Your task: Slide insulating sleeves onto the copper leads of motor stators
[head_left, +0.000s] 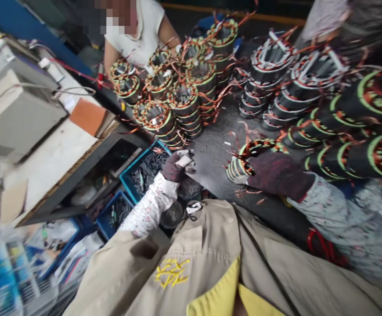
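A dark maroon glove with pale fingertips covers my left hand [180, 165]; its fingers are curled together over the table's near edge, beside a blue bin [135, 171] of small dark pieces. Whether anything is pinched in them is too small to tell. My right hand [273, 172], in the same kind of glove, is closed on a stator [239, 170] with yellow-green rings and orange wires, which lies tilted on the dark table [210, 153]. Part of the stator is hidden behind the glove.
Stacked stators [184, 103] stand at the table's far side, white-ringed stacks [276, 83] and leaning green-ringed rows [345, 127] at the right. A person [145, 30] is across the table. A wooden-edged bench [46, 175] and a second blue bin [115, 215] are at the left.
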Demonstrator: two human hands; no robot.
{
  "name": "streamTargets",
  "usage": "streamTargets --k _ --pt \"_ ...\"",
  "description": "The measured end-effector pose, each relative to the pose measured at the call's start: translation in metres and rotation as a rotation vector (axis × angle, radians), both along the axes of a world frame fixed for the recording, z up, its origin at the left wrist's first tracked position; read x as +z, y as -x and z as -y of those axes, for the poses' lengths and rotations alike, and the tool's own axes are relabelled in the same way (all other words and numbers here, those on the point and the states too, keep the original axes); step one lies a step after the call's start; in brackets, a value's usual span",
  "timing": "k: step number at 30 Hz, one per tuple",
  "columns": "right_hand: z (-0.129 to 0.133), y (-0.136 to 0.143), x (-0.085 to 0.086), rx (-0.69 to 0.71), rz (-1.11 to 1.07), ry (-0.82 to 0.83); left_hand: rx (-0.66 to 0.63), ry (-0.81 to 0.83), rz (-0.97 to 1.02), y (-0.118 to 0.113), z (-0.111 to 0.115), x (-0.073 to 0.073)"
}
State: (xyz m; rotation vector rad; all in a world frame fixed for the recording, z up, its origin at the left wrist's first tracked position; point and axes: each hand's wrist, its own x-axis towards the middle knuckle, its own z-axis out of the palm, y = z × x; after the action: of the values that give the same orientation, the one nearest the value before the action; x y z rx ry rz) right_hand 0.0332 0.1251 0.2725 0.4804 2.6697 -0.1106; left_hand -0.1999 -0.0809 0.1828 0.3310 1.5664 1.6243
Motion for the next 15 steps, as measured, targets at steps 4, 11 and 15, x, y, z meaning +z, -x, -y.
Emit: streamTargets --k 4,11,15 --pt "-0.006 0.000 0.008 0.059 0.057 0.011 -0.137 -0.038 0.067 -0.037 -0.044 0.022" --pt "-0.009 0.004 0.018 0.038 0.076 0.071 -0.267 0.031 -0.042 -0.035 -0.059 0.027" --pt "-0.008 0.001 0.014 0.048 0.055 0.046 -0.347 0.056 -0.180 -0.033 -0.055 0.030"
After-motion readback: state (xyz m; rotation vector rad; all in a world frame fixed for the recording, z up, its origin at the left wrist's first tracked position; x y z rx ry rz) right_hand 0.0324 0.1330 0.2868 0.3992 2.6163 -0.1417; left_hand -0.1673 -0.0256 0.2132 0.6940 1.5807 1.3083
